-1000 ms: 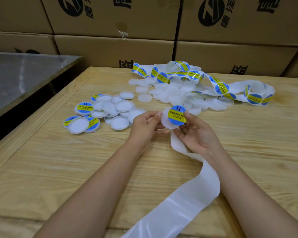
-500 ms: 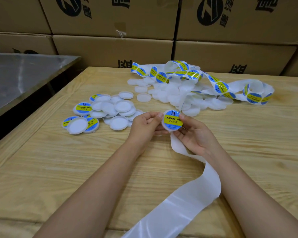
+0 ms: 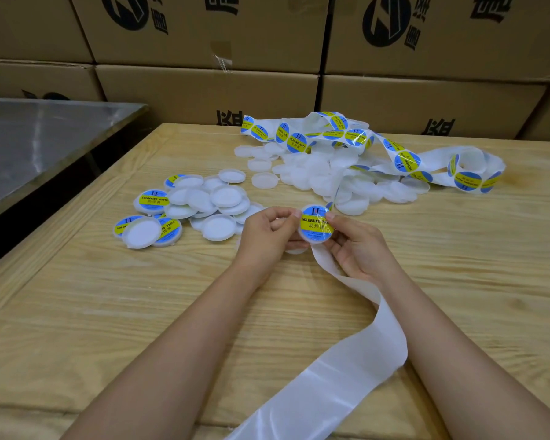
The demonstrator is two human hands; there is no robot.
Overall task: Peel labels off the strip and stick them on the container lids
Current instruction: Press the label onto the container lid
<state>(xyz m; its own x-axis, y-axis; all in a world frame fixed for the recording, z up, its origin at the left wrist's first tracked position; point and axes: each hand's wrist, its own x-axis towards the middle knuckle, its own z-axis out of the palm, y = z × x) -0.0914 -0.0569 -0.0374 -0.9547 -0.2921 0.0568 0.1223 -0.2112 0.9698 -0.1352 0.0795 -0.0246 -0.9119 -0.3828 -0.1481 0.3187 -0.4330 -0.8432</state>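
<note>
Both hands grip one labelled lid (image 3: 315, 227) mid-tabletop (image 3: 108, 312): the left hand (image 3: 267, 230) pinches its rim and the right hand (image 3: 359, 246) thumbs the label. Four labelled lids show in the left pile (image 3: 204, 204). One label strip (image 3: 404, 160) drapes over blank lids (image 3: 318, 173), too many to count, by the far edge. Open wood runs along the left edge.

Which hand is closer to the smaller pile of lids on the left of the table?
Left. The left hand is at the right edge of the smaller pile of lids; the right hand is farther right, beyond the held lid both hands pinch.
</note>
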